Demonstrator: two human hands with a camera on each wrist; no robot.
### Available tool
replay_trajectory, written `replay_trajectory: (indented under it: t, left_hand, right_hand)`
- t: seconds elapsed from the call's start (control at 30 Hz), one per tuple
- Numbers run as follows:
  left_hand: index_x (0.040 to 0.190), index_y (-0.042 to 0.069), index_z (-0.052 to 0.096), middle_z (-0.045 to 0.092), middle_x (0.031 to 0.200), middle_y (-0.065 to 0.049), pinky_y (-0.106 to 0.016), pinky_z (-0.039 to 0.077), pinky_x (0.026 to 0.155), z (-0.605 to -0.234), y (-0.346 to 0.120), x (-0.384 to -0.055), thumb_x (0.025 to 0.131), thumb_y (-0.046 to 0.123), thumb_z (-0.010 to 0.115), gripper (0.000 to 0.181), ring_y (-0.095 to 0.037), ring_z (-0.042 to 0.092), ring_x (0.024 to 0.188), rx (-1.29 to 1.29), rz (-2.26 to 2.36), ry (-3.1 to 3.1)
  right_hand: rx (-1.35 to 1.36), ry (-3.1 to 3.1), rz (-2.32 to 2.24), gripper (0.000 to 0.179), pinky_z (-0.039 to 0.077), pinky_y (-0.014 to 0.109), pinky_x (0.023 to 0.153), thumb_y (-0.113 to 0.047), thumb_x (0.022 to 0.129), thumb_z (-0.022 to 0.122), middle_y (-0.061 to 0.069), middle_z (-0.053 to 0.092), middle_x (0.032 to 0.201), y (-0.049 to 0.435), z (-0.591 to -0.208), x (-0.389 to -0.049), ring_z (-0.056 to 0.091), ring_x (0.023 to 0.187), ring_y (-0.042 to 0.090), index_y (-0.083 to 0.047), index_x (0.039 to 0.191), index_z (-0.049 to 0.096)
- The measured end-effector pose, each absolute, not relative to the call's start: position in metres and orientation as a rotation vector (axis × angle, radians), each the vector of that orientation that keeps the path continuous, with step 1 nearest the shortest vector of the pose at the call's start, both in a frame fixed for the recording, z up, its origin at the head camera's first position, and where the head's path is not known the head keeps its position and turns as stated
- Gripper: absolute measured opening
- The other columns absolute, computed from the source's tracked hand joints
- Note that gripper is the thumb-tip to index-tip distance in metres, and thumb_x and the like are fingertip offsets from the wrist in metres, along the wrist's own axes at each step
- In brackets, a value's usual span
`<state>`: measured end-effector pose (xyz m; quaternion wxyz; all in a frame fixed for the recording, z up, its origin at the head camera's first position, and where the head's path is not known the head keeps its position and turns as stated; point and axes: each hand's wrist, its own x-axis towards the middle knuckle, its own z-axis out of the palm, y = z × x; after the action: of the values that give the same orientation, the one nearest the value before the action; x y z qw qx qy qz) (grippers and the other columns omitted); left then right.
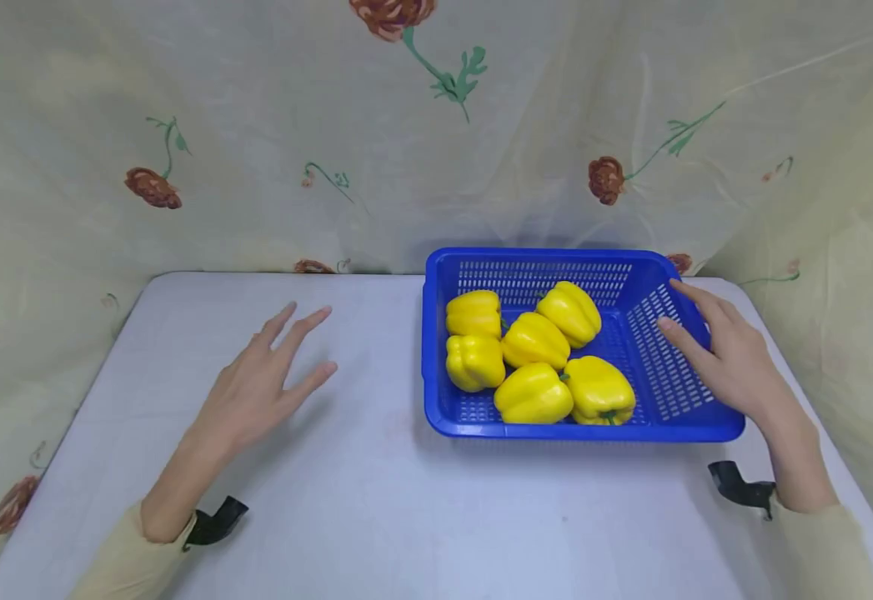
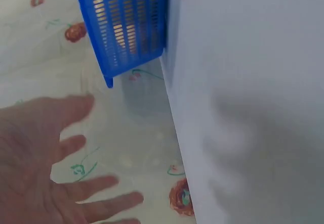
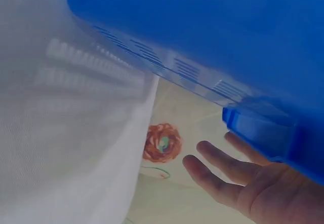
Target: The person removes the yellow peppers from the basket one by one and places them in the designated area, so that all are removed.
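A blue plastic basket (image 1: 474, 430) with slotted walls stands at the back right of the table. Several yellow bell peppers (image 1: 532, 393) lie in it, mostly toward its left and middle. My right hand (image 1: 744, 362) is at the basket's right rim, thumb over the inner side. In the right wrist view its fingers (image 3: 210, 181) extend loosely beneath the blue end handle (image 3: 260, 130); whether they touch it I cannot tell. Left of the basket, my left hand (image 1: 252, 396) hovers above the table, fingers spread and holding nothing.
The white-covered table (image 1: 481, 525) meets a hanging floral curtain (image 1: 256, 108) at its back and both sides. Black curved mounts (image 1: 217, 521) sit at both wrists. The basket's back rim is close to the curtain.
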<state>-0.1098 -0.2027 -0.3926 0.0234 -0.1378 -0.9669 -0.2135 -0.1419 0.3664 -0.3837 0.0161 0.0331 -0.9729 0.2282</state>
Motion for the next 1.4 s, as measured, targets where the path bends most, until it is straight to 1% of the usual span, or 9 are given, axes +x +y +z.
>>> replay_trajectory:
  t: [0.1,0.2,0.3,0.4,0.6,0.9,1.07,1.3,1.4]
  left_hand:
    - [0.159,0.027,0.053,0.06,0.157,-0.015,-0.06,0.063,0.09,-0.393,-0.196,-0.112,0.108,0.04,0.065,0.053,-0.043,0.069,0.13,-0.493,-0.749,-2.881]
    - [0.147,0.024,0.065,0.073,0.142,-0.01,-0.051,0.065,0.089,-0.39,-0.186,-0.114,0.107,0.03,0.07,0.041,-0.033,0.074,0.122,-0.548,-0.802,-2.811]
    - [0.143,0.025,0.068,0.074,0.14,-0.007,-0.05,0.065,0.091,-0.385,-0.175,-0.114,0.106,0.03,0.071,0.037,-0.03,0.074,0.121,-0.57,-0.839,-2.804]
    - [0.142,0.025,0.069,0.073,0.141,-0.004,-0.05,0.064,0.1,-0.378,-0.163,-0.114,0.106,0.032,0.07,0.036,-0.028,0.072,0.127,-0.594,-0.849,-2.816]
    - [0.14,0.026,0.069,0.073,0.141,0.001,-0.048,0.062,0.107,-0.368,-0.146,-0.116,0.107,0.033,0.069,0.034,-0.026,0.07,0.131,-0.671,-0.841,-2.814]
    - [0.139,0.024,0.069,0.072,0.141,-0.003,-0.048,0.059,0.112,-0.359,-0.117,-0.127,0.107,0.03,0.069,0.033,-0.028,0.068,0.133,-0.833,-0.745,-2.797]
    - [0.141,0.025,0.069,0.071,0.144,-0.005,-0.054,0.054,0.117,-0.357,-0.097,-0.132,0.106,0.031,0.071,0.035,-0.031,0.065,0.136,-0.979,-0.658,-2.804]
    - [0.14,0.024,0.07,0.071,0.143,-0.005,-0.054,0.055,0.114,-0.358,-0.073,-0.138,0.105,0.031,0.072,0.035,-0.032,0.065,0.135,-1.053,-0.567,-2.773]
    - [0.142,0.025,0.068,0.069,0.147,-0.007,-0.058,0.051,0.119,-0.359,-0.063,-0.142,0.105,0.032,0.072,0.038,-0.035,0.061,0.141,-1.087,-0.54,-2.792]
  right_hand:
    - [0.111,-3.037,0.721,0.07,0.035,0.09,0.107,-0.05,0.113,0.048,0.037,0.036,0.166,0.37,-0.385,-0.148,0.037,0.145,0.067,-0.018,0.172,0.028]
    - [0.117,-3.045,0.748,0.067,0.036,0.089,0.108,-0.049,0.114,0.046,0.038,0.04,0.164,0.374,-0.388,-0.153,0.042,0.142,0.068,-0.016,0.17,0.031]
    - [0.091,-3.032,0.837,0.064,0.038,0.089,0.106,-0.047,0.115,0.042,0.04,0.041,0.162,0.378,-0.392,-0.155,0.046,0.137,0.069,-0.017,0.171,0.03]
    - [0.055,-3.003,0.945,0.061,0.04,0.088,0.102,-0.043,0.116,0.039,0.039,0.04,0.163,0.381,-0.395,-0.154,0.049,0.133,0.07,-0.02,0.172,0.028]
    - [0.033,-2.958,1.028,0.057,0.039,0.087,0.104,-0.038,0.117,0.037,0.036,0.038,0.167,0.381,-0.398,-0.153,0.048,0.136,0.07,-0.025,0.171,0.03]
    - [0.011,-2.932,1.048,0.056,0.044,0.084,0.103,-0.031,0.116,0.041,0.036,0.037,0.168,0.379,-0.399,-0.155,0.05,0.133,0.072,-0.024,0.171,0.031]
    - [-0.021,-2.939,1.036,0.056,0.043,0.086,0.103,-0.032,0.117,0.04,0.035,0.035,0.169,0.379,-0.402,-0.154,0.048,0.134,0.073,-0.025,0.171,0.03]
    - [-0.04,-2.939,1.064,0.056,0.04,0.088,0.105,-0.034,0.117,0.04,0.032,0.033,0.171,0.378,-0.403,-0.155,0.045,0.137,0.074,-0.026,0.171,0.029]
    - [-0.048,-2.929,1.089,0.056,0.037,0.087,0.108,-0.034,0.117,0.04,0.031,0.032,0.172,0.378,-0.403,-0.155,0.042,0.141,0.073,-0.026,0.171,0.03]
